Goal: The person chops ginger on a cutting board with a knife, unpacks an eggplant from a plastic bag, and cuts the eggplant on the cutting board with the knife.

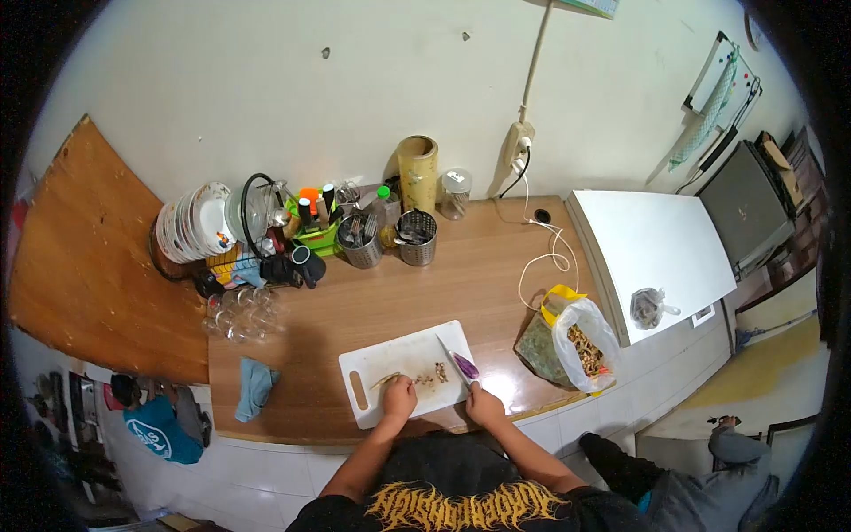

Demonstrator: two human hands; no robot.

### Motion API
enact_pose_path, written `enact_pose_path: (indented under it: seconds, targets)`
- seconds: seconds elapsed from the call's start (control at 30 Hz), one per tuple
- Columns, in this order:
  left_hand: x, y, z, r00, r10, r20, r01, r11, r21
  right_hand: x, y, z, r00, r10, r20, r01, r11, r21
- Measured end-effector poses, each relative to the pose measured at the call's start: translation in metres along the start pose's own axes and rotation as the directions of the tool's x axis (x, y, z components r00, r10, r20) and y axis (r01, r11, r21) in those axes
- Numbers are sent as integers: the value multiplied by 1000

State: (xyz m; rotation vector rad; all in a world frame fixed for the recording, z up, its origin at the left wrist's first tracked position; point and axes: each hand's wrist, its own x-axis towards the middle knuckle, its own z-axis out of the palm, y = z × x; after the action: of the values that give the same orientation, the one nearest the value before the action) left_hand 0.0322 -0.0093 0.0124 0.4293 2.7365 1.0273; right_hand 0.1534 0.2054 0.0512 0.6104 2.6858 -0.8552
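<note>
A white cutting board (408,350) lies tilted near the table's front edge. My left hand (399,399) is closed at its left side, on a thin pale-brown stalk (383,381) whose tip pokes out to the left; its exact kind is unclear. My right hand (484,405) is wrapped round the handle of a knife (449,351). Its blade points up and left over the board's right part, with a purple patch close to the handle. Small brown cut pieces (441,372) lie on the board between my hands.
A white plastic bag (598,324) of brown bits stands at right. A blue cloth (256,390) and upturned glasses (244,312) lie left. Behind are stacked plates (191,222), metal cutlery holders (417,244) and a white cable (558,253). People are on both sides.
</note>
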Motion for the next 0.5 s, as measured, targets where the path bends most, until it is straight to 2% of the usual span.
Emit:
enact_pose_path:
  seconds: [0.13, 0.3, 0.43, 0.5]
  targets:
    - [-1, -5, 15, 999, -8, -37, 8, 1000, -7, 18, 11, 3, 999, -48, -26, 50, 996, 78]
    - [0, -11, 33, 982, 36, -185, -58, 992, -116, 16, 9, 28, 996, -49, -79, 63, 983, 174]
    - [1, -4, 38, 991, 8, -135, -35, 980, -197, 7, -3, 45, 996, -59, -74, 75, 967, 243]
    - [-2, -4, 43, 993, -79, -84, 55, 963, -262, 4, -10, 56, 994, -65, -82, 87, 953, 291]
